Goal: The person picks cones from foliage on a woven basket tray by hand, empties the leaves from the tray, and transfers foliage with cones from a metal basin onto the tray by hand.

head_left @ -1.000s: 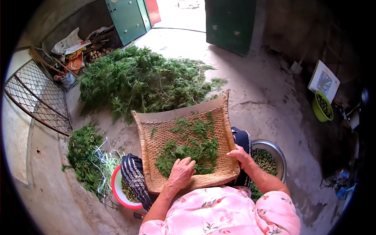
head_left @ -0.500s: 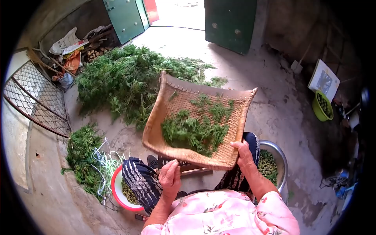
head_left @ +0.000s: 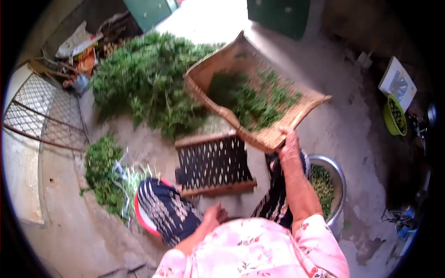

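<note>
My right hand (head_left: 289,143) grips the near right corner of a shallow woven bamboo basket (head_left: 208,99), which is tilted and held up in front of me. Loose green sprigs (head_left: 252,99) lie inside it, heaped toward its left and middle. Close to my lap, my left hand (head_left: 216,216) holds nothing that I can see; its fingers look loosely bent and apart, a little blurred. Beyond that hand, between my knees, is a low folding stool (head_left: 215,164) with a dark slatted seat and wooden bars.
A large heap of green branches (head_left: 148,88) covers the floor ahead left. A smaller pile (head_left: 103,178) lies beside pale plastic strips (head_left: 127,183). A metal basin (head_left: 340,178) stands by my right leg, a red-rimmed basin (head_left: 147,222) by my left. A yellow-green basket (head_left: 393,123) sits far right.
My right hand has swung the basket forward and to the right, turning it, which uncovers the stool. My left hand has dropped from near the basket's edge toward my lap.
</note>
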`<state>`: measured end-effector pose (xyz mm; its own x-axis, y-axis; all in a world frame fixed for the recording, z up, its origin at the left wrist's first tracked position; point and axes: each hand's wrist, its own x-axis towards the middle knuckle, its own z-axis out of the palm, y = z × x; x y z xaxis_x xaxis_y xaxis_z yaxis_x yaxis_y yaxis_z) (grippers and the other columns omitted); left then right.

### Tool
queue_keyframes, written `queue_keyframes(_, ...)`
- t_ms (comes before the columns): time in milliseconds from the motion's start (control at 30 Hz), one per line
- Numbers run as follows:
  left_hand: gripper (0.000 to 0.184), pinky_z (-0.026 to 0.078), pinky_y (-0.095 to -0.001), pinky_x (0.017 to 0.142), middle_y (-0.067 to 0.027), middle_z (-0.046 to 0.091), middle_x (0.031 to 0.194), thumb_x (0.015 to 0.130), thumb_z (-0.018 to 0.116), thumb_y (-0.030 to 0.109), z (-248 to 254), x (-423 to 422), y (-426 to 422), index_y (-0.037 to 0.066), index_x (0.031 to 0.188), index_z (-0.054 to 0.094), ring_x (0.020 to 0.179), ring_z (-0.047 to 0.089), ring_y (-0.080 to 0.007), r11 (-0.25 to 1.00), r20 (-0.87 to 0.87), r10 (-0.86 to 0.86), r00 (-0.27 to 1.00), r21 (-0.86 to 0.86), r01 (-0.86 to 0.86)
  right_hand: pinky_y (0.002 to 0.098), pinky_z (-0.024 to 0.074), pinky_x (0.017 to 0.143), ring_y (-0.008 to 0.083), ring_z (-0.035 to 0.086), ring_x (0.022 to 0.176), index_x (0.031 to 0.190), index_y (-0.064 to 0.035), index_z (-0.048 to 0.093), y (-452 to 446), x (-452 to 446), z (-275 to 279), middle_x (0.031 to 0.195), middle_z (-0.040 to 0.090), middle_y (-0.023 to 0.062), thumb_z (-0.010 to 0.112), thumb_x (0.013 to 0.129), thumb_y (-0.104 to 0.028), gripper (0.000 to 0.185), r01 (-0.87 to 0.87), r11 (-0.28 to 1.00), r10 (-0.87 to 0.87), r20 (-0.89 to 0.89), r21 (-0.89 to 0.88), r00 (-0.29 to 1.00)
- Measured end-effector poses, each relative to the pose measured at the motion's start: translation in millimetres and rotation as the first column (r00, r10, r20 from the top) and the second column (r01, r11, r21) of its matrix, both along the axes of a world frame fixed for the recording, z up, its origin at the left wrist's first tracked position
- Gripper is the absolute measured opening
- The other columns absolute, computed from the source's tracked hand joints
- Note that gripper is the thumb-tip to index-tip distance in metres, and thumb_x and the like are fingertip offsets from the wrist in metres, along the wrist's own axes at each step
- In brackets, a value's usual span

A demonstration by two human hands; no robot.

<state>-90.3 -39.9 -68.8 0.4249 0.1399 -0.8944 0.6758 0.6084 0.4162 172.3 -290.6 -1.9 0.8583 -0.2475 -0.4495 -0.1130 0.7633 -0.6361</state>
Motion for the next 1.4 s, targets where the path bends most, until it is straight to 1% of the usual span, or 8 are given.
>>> queue_keyframes(67, 0.019, 0.047, -0.0313, 0.05, -0.0066, 0.056, 0.063, 0.085, 0.055, 0.021, -2.6, 1.9, 10.1, 0.008, 0.071, 0.051, 0.056, 0.055, -0.0179, 0.951, 0.187, -0.164, 0.968, 0.291, 0.105, 0.0378, 0.05, 0.071, 0.0252, 0.056, 0.08, 0.104, 0.002, 0.049, -12.6, -11.7, 7.6, 0.089, 0.053, 0.0084, 0.06, 0.068, -0.003, 0.039, -0.032, 0.999, 0.034, -0.04, 0.043, 0.999)
queue_keyframes(133, 0.016, 0.045, -0.0343, 0.057, -0.0098, 0.054, 0.062, 0.08, 0.057, 0.016, 11.4, 26.2, 19.1, 0.0, 0.076, 0.058, 0.058, 0.054, -0.0217, 0.436, 0.158, -0.422, 0.893, 0.899, 0.048, 0.0371, 0.0504, 0.071, 0.0261, 0.057, 0.08, 0.1, 0.0038, 0.049, -13.3, -13.0, 16.1, 0.088, 0.053, 0.0094, 0.059, 0.068, 0.002, 0.034, 0.021, 1.0, -0.021, -0.045, 0.009, 0.999)
queue_keyframes(300, 0.041, 0.039, -0.037, 0.092, -0.0213, 0.054, 0.111, 0.079, 0.062, 0.022, 24.8, 72.6, 72.3, -0.002, 0.109, 0.052, 0.103, 0.051, -0.0331, -0.27, 0.009, -0.381, 0.924, 0.955, -0.121, 0.0397, 0.0516, 0.074, 0.0271, 0.057, 0.081, 0.098, 0.0069, 0.049, -22.2, -16.8, 16.8, 0.089, 0.053, 0.0125, 0.059, 0.071, 0.003, 0.029, 0.066, 0.997, -0.067, -0.05, -0.029, 0.996)
queue_keyframes(500, 0.061, 0.042, -0.0363, 0.086, -0.0215, 0.059, 0.106, 0.07, 0.071, 0.041, 12.9, 100.4, 126.4, -0.006, 0.106, 0.055, 0.098, 0.057, -0.0319, 0.64, -0.064, -0.506, 0.86, 0.641, 0.424, 0.0408, 0.0497, 0.079, 0.0261, 0.056, 0.082, 0.098, 0.0042, 0.047, -22.1, -24.0, 39.7, 0.088, 0.053, 0.0102, 0.058, 0.075, -0.005, 0.027, 0.048, 0.999, -0.047, -0.045, 0.021, 0.998)
queue_keyframes(667, 0.07, 0.045, -0.0323, 0.08, -0.0149, 0.059, 0.102, 0.068, 0.074, 0.039, -3.8, 85.6, 112.7, -0.005, 0.116, 0.051, 0.089, 0.057, -0.0243, 0.302, 0.076, -0.298, 0.952, 0.953, 0.019, 0.0404, 0.049, 0.079, 0.0255, 0.056, 0.083, 0.096, 0.0021, 0.048, -28.1, -17.1, 33.7, 0.087, 0.054, 0.0093, 0.058, 0.074, -0.006, 0.026, 0.088, 0.995, -0.086, -0.037, 0.05, 0.996)
queue_keyframes(833, 0.073, 0.043, -0.0433, 0.084, -0.0152, 0.052, 0.108, 0.072, 0.073, 0.041, 6.9, 53.7, 41.0, 0.003, 0.122, 0.037, 0.103, 0.049, -0.027, 0.698, 0.086, 0.496, 0.864, 0.552, -0.456, 0.0392, 0.0479, 0.078, 0.0248, 0.056, 0.082, 0.094, 0.0001, 0.05, -29.2, -19.0, 38.6, 0.087, 0.055, 0.0088, 0.058, 0.074, -0.008, 0.023, 0.142, 0.988, -0.142, -0.015, 0.056, 0.99)
queue_keyframes(967, 0.051, 0.042, -0.0452, 0.087, -0.0081, 0.057, 0.097, 0.067, 0.077, 0.04, -20.1, 31.9, -2.9, 0.014, 0.102, 0.053, 0.095, 0.052, -0.0251, 0.865, -0.118, 0.262, 0.958, -0.411, -0.288, 0.0378, 0.0472, 0.077, 0.024, 0.055, 0.081, 0.09, -0.0031, 0.052, -34.8, -19.7, 34.7, 0.087, 0.055, 0.0077, 0.059, 0.074, -0.011, 0.019, 0.176, 0.981, -0.172, -0.045, 0.086, 0.984)
queue_keyframes(1400, 0.03, 0.046, -0.0493, 0.078, -0.0083, 0.059, 0.092, 0.064, 0.07, 0.003, -20.4, 94.0, -8.4, 0.009, 0.09, 0.057, 0.088, 0.055, -0.0286, 0.749, 0.006, 0.584, 0.812, -0.39, -0.536, 0.0353, 0.0461, 0.075, 0.0208, 0.052, 0.081, 0.093, -0.0014, 0.051, -29.3, -29.1, 50.0, 0.085, 0.051, 0.0067, 0.061, 0.072, -0.015, 0.027, 0.234, 0.968, -0.227, -0.081, 0.09, 0.97)
